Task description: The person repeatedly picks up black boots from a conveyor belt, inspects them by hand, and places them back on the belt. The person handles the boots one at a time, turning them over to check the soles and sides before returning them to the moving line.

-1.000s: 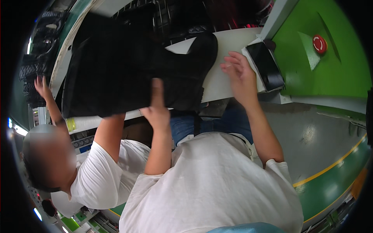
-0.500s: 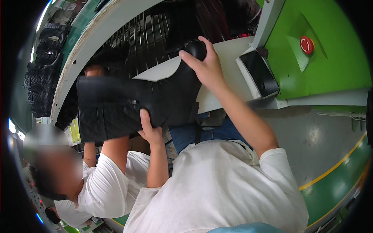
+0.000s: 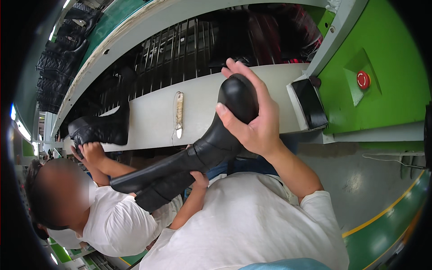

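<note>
A tall black boot [image 3: 211, 144] is held tilted in front of my body, its rounded toe up at the right and its shaft slanting down to the left. My right hand [image 3: 261, 121] wraps round the toe end, with the thumb on the near side and fingers on the far side. Under the ankle and lower shaft, my left hand [image 3: 200, 181] grips the boot; part of its fingers is hidden. Beyond the boot, a slim tool with a wrapped tan handle [image 3: 180, 110] and a pale tip lies on the white ledge [image 3: 155, 108].
To my left a co-worker handles another black boot [image 3: 108, 128] over the ledge. Metal rods [image 3: 180, 49] run behind it, with dark items on them. At the right stand a dark flat panel [image 3: 309, 105] in a white frame and a green machine side with a red button [image 3: 363, 79].
The boot has turned and tilted, so its shaft end has dropped and its toe has come nearer. My left hand has shifted lower right. The tool on the ledge has come into sight.
</note>
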Tool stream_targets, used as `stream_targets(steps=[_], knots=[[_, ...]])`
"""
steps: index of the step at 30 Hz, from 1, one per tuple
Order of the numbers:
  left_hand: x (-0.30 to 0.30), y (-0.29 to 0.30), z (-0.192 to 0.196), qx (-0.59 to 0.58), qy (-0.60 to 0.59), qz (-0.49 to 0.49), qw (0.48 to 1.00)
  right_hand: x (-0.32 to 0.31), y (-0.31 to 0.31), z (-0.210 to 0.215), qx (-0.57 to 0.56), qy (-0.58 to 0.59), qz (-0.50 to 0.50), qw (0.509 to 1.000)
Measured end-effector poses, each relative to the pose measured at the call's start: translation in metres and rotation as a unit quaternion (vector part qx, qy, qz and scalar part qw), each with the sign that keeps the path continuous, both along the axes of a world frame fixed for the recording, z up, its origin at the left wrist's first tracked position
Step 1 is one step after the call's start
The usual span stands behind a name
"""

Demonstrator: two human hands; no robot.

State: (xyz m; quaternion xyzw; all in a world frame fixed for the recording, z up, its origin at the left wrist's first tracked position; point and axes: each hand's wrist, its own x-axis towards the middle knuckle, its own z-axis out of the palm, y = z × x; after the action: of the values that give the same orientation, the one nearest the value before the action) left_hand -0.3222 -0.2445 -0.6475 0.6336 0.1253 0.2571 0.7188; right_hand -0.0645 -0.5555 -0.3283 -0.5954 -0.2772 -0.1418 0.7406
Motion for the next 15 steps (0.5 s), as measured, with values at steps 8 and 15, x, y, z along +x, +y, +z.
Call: stream_targets(steps=[8,15], knots=[[0.069,-0.098,0.141,0.127,-0.109,-0.162,0.973,-0.001,-0.012,0.002,0.087,-0.014,0.128,0.988],[0.066,-0.108,0.139,0.021,-0.146,-0.228,0.962,-0.021,-0.042,0.016,0.025,0.065,0.159,0.985]])
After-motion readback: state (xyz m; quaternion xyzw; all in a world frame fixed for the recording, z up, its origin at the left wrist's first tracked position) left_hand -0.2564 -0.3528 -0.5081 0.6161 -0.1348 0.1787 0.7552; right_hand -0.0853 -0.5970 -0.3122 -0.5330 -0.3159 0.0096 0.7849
